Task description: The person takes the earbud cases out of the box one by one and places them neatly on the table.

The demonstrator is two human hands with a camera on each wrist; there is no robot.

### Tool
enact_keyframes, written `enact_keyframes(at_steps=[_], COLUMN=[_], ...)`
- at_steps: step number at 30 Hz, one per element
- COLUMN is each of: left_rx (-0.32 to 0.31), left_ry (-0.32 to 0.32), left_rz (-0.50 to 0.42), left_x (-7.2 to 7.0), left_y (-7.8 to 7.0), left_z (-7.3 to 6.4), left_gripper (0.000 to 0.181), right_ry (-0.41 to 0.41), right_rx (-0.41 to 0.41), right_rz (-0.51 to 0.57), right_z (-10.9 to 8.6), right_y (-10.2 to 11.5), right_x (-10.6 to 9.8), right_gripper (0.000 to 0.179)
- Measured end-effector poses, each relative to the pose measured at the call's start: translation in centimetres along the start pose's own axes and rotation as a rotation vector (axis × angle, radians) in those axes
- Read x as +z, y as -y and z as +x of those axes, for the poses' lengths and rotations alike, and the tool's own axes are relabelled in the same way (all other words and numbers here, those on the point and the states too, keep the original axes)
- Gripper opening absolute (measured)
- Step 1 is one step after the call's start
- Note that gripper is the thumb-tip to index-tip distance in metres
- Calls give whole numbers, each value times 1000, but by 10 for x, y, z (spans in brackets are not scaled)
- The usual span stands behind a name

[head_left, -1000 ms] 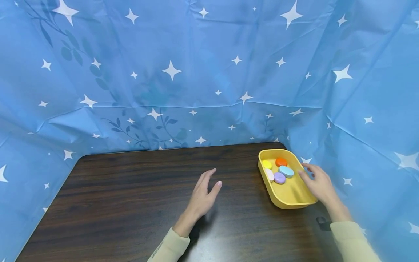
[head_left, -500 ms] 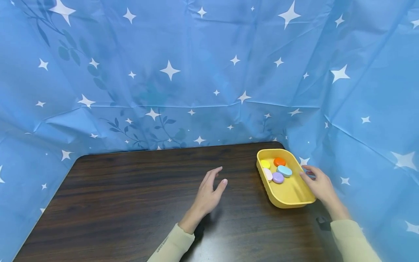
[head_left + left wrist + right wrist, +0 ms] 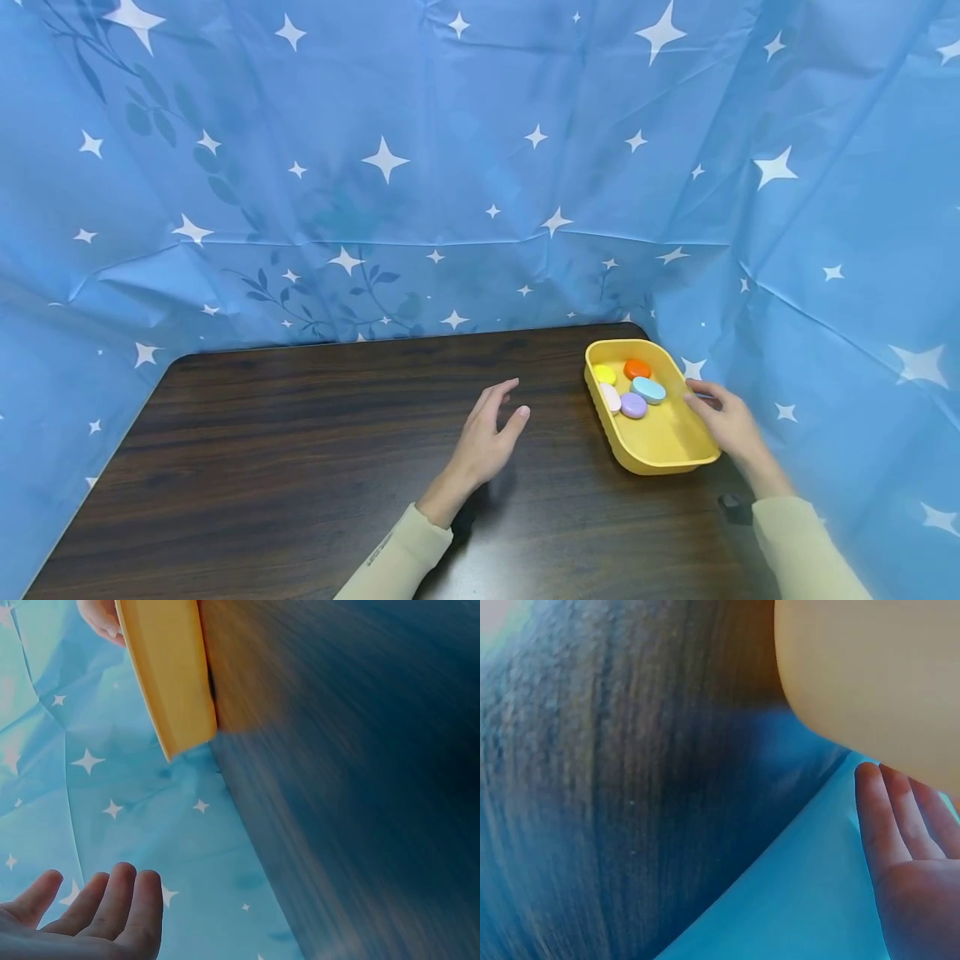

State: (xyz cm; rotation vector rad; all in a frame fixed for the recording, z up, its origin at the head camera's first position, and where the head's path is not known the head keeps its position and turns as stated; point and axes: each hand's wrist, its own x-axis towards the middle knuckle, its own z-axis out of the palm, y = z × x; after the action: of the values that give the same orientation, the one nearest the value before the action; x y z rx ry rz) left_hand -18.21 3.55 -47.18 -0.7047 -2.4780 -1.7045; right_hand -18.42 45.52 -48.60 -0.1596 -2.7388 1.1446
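A yellow rectangular tray (image 3: 667,442) with rounded corners stands at the right of the table. Inside it, toward the far left end, lie several small rounded pieces: an orange piece (image 3: 637,369), a yellow piece (image 3: 604,375), a light blue piece (image 3: 648,390), a pale pink piece (image 3: 611,398) and a purple piece (image 3: 633,406). My right hand (image 3: 729,419) is at the tray's right side, thumb and fingertips right at the rim; its fingers (image 3: 881,814) look straight in the right wrist view. My left hand (image 3: 483,442) hovers left of the tray, fingers loosely extended, holding nothing.
The dark wood-grain table (image 3: 300,467) reaches left and forward. A blue curtain (image 3: 450,167) with white stars hangs behind it and along both sides. Near the right forearm, a small dark object (image 3: 735,508) shows by the table's right edge.
My left hand has moved a little to the right, closer to the tray. The right hand keeps its place at the rim. The whole head view has shifted slightly left.
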Motion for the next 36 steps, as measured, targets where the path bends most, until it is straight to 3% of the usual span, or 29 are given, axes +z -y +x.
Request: enact_keyframes(at_steps=[5, 11, 22, 30, 36], left_rx=[-4, -10, -8, -19, -32], left_ry=[37, 51, 68, 77, 97], left_rz=[-30, -42, -55, -30, -43], left_x=[3, 5, 13, 21, 28], left_y=[-1, -3, -5, -3, -4], left_z=[2, 4, 7, 11, 15], left_gripper=[52, 53, 51, 52, 53], right_ry=[9, 1, -12, 79, 135], right_rx=[35, 34, 29, 10, -2], right_rz=[57, 51, 153, 420, 551], right_z=[1, 3, 5, 1, 1], right_y=[-3, -8, -13, -18, -24], right_x=[-1, 0, 4, 2, 2], right_gripper=[55, 56, 50, 43, 43])
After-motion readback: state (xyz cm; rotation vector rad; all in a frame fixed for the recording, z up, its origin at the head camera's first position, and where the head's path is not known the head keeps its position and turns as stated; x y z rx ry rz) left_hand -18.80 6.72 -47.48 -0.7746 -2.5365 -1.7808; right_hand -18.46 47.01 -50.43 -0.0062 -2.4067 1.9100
